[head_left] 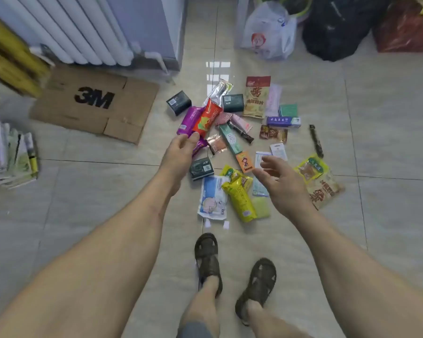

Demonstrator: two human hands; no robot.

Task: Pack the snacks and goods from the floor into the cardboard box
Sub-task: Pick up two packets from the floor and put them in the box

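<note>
Snacks: scattered in a loose pile on the floor tiles ahead of my feet, none packed yet as far as I can see.
Box: the cardboard box lies flattened to my left by the radiator, marked 3M; I judge it must be folded up before anything goes in.
Left hand: my left hand grips two packets by their lower ends, a purple packet and a red packet, fanned upward so both fit one grasp.
Right hand: my right hand hovers over the pile with fingers spread and relaxed, holding nothing; I read it as reaching for the next item.
Dark boxes: three that I count, one far left, one mid-pile, one just below my left hand.
Yellow pouch: one, lying partly over a white pouch.
Toothpaste boxes: two, a blue one and a green one.
Chip bag: one at the far edge.
Stray stick: one dark stick apart on the right.
Rest: bags against the far wall, stacked books at left.
</note>
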